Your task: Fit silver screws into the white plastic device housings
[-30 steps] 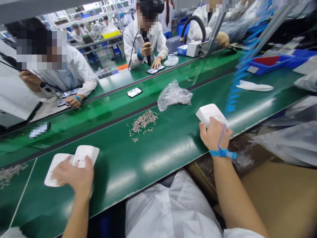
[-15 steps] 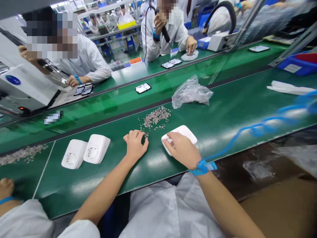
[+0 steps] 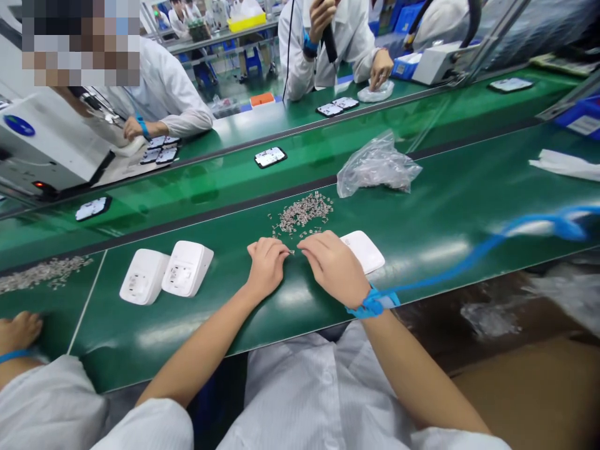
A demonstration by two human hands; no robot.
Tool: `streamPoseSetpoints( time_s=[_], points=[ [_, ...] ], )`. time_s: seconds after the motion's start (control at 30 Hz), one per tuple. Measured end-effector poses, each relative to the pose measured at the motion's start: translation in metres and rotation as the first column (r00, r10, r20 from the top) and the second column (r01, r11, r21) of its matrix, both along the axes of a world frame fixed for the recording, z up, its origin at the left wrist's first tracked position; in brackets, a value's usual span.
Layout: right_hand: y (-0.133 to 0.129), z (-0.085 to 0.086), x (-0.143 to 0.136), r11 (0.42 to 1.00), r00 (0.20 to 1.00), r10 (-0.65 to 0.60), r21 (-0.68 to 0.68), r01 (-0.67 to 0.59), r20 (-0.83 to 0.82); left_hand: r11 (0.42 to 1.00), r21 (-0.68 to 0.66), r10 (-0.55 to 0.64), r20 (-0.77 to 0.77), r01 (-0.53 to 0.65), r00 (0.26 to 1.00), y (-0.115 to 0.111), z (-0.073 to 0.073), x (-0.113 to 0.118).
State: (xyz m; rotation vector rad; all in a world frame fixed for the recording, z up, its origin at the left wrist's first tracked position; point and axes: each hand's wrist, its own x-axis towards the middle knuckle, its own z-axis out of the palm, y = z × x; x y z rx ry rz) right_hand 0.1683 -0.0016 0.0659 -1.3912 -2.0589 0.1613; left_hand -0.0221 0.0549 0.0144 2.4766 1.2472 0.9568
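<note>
My left hand pinches a small metal piece between thumb and forefinger, just above the green bench. Close on its right is my right hand, with a blue strap round the wrist. Its thumb and fingertips are drawn together, and whatever they may hold is too small to make out. Behind the right hand lies a white plastic housing, partly covered by that hand. Past both hands a pile of small metal pieces is spread on the bench, a few lying loose near my fingers.
Two white housings lie to the left. A clear plastic bag rests behind the pile. A blue coiled cord runs right from my wrist. Black-framed white plates lie beyond the dark rail. A neighbour's hand is at far left.
My right hand has left the white housing and moved left toward my left hand. The left fingers have closed on a small metal piece. The camera view has shifted slightly.
</note>
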Motion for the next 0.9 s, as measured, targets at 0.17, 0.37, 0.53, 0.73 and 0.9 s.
streamPoseSetpoints(
  time_s=[0.17,0.37,0.53,0.73,0.9],
  points=[
    [0.004,-0.012,-0.011,0.996,0.996,0.022,-0.089,-0.03,-0.087,0.998,-0.027,-0.054,0.185,0.06,0.981,-0.005,0.002,-0.001],
    [-0.001,-0.018,-0.034,0.974,0.898,-0.067,-0.225,-0.036,-0.435,0.993,-0.05,-0.084,0.358,0.109,0.93,-0.006,0.003,0.002],
    [-0.007,-0.022,-0.047,0.974,0.782,-0.185,-0.215,0.067,-0.596,0.995,0.02,-0.094,0.382,0.094,0.919,-0.005,0.002,0.001],
    [-0.009,-0.008,-0.03,0.979,0.843,-0.113,-0.206,0.003,-0.526,0.963,0.196,-0.233,0.267,0.184,0.935,-0.008,-0.006,-0.006],
    [-0.021,0.011,0.028,0.975,0.969,-0.034,-0.221,-0.021,-0.243,0.913,0.361,-0.254,0.142,0.189,0.957,-0.026,-0.003,0.015]
  ],
)
